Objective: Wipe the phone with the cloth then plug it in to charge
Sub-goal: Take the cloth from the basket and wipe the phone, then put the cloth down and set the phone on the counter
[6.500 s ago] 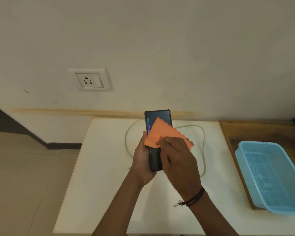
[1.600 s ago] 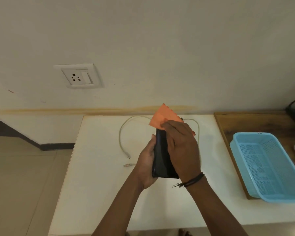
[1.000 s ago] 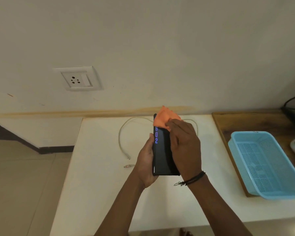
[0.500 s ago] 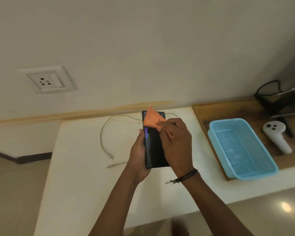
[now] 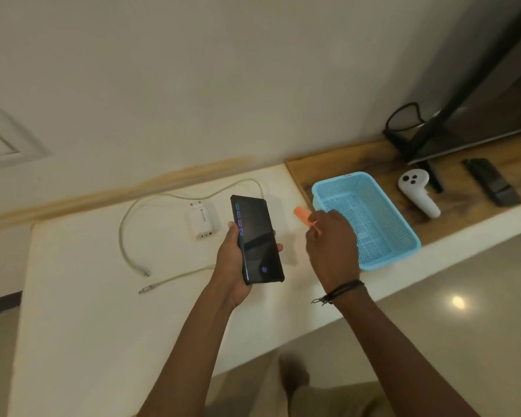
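My left hand [image 5: 233, 260] grips a black phone [image 5: 257, 239] above the white table, screen up and lit with purple digits. My right hand [image 5: 331, 245] is to the phone's right, apart from it, pinching a bunched orange cloth [image 5: 306, 216] near the left rim of the blue basket. A white charger adapter [image 5: 202, 219] lies on the table behind the phone. Its pale cable [image 5: 127, 236] loops to the left, with a loose plug end [image 5: 146, 288] near the left forearm. The wall socket [image 5: 0, 139] is at the far left edge.
A light blue mesh basket [image 5: 403, 233] stands on a wooden board [image 5: 337, 164] to the right. Beyond it lie a white controller [image 5: 417, 191] and a black remote [image 5: 491, 185]. A dark screen leans at the far right, with a black cord behind.
My right hand has lifted the cloth off the phone and moved right toward the basket. The view swung right, which uncovered the adapter. The left hand keeps the phone.
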